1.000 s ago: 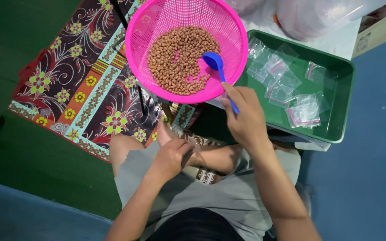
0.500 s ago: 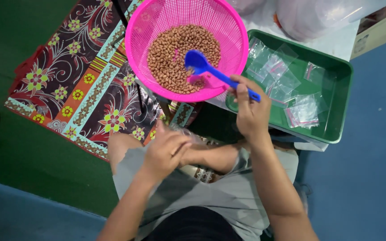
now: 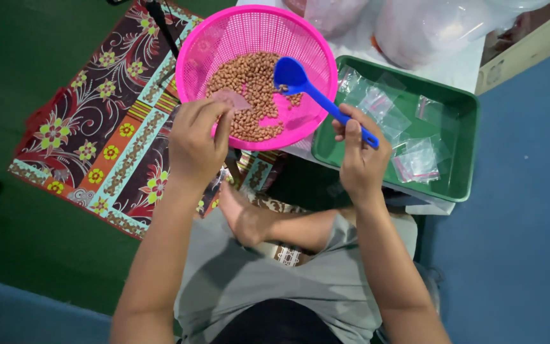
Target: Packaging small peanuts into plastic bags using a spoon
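Blue scoop [image 3: 307, 86] over pink basket [image 3: 256, 38] rim, right hand [image 3: 361, 156] gripping handle

Pink basket [image 3: 257, 38]: plastic mesh, perforated, slightly glossy rim. Peanuts [image 3: 249, 86] inside: matt, reddish-brown skins, dry look. Blue scoop [image 3: 316, 95]: smooth hard plastic, glossy, pinched in right hand [image 3: 361, 156]. Small clear bag [image 3: 230, 99] at left hand [image 3: 197, 137]: thin transparent plastic film. Green tray [image 3: 463, 134]: smooth plastic, faint sheen on rim. Little bags [image 3: 418, 159] in tray: clear plastic, shiny, crinkled. Big bags [image 3: 428, 25] behind: translucent plastic, glossy highlights. Patterned mat [image 3: 106, 146]: woven cloth, matt, floral print. Grey shorts [image 3: 243, 280]: soft matt fabric. Floor [image 3: 33, 57]: green, matt.
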